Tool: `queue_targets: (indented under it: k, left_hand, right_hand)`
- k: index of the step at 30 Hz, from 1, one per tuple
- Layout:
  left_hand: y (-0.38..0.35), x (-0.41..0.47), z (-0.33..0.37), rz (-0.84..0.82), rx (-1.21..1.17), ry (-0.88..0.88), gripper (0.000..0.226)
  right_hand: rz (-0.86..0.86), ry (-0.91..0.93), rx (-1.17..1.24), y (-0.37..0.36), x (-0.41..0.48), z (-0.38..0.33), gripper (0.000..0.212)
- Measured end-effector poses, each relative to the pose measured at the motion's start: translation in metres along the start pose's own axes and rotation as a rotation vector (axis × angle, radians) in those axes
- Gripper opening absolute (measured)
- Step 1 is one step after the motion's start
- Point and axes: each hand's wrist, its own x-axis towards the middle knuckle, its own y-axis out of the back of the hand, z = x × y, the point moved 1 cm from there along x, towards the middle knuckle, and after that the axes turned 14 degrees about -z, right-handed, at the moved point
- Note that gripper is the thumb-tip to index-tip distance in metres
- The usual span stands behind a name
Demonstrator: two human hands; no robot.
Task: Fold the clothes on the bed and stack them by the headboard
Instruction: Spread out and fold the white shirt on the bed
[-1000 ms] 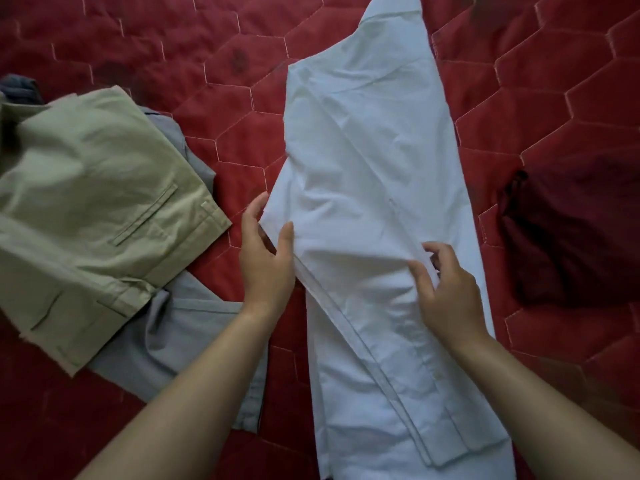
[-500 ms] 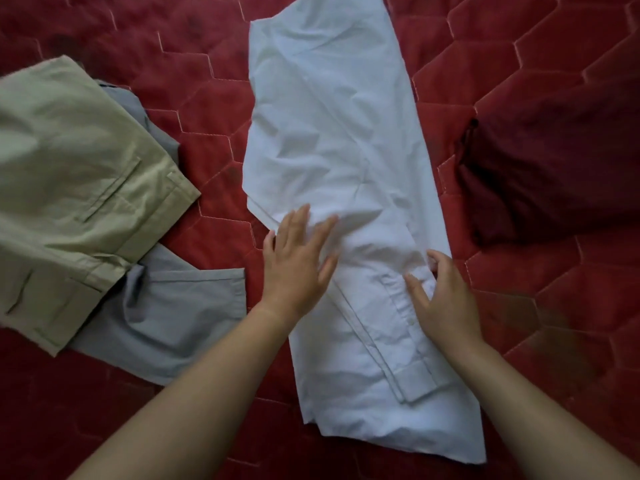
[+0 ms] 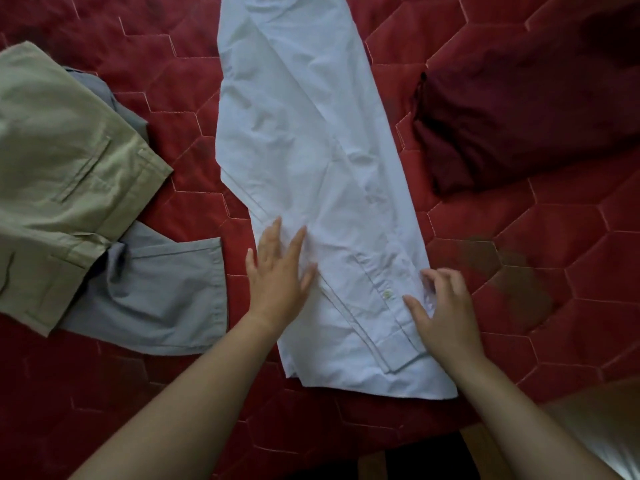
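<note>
A pale blue shirt (image 3: 311, 161) lies folded into a long strip down the middle of the red quilted bed (image 3: 540, 265), its cuffed sleeve laid along the near right side. My left hand (image 3: 278, 275) rests flat on the shirt's near left part, fingers spread. My right hand (image 3: 445, 308) sits at the shirt's near right edge beside the cuff, fingers curled with the tips on the cloth. Whether it pinches the fabric I cannot tell.
Khaki trousers (image 3: 59, 168) lie at the left over a grey garment (image 3: 156, 292). A dark maroon garment (image 3: 519, 126) is bunched at the right. The bed's near edge runs along the bottom, with a dark gap (image 3: 426, 455) below it.
My left hand went from gripping the shirt's left edge to lying flat on it. My right hand slid toward the near right edge. The view shifted back, showing the shirt's near end.
</note>
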Motion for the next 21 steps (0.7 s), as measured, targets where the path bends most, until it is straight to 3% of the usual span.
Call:
queue_targets:
  k: [2, 6, 9, 12, 16, 21]
  left_hand:
    - [-0.005, -0.014, 0.0, 0.088, -0.114, 0.123, 0.065]
    - [-0.011, -0.03, -0.006, 0.067, -0.323, 0.266, 0.072]
    - [-0.003, -0.022, -0.009, 0.046, -0.517, 0.174, 0.074]
    - [0.011, -0.02, -0.005, 0.019, -0.619, 0.062, 0.067]
    - [0.049, -0.026, 0.003, 0.192, -0.612, -0.226, 0.045]
    - [0.126, 0.001, -0.001, 0.432, -0.768, -0.195, 0.03]
  right_hand:
    - [0.026, 0.018, -0.032, 0.003, 0.005, -0.002, 0.053]
    - [-0.04, -0.011, 0.119, 0.007, 0.027, -0.016, 0.07]
    - [-0.125, -0.004, 0.208, 0.009, 0.044, -0.03, 0.074]
    - [-0.084, 0.051, 0.217, 0.019, 0.042, -0.042, 0.071]
    - [0.053, 0.176, 0.224, 0.049, 0.033, -0.067, 0.064]
    - [0.207, 0.317, 0.251, 0.102, 0.079, -0.131, 0.03]
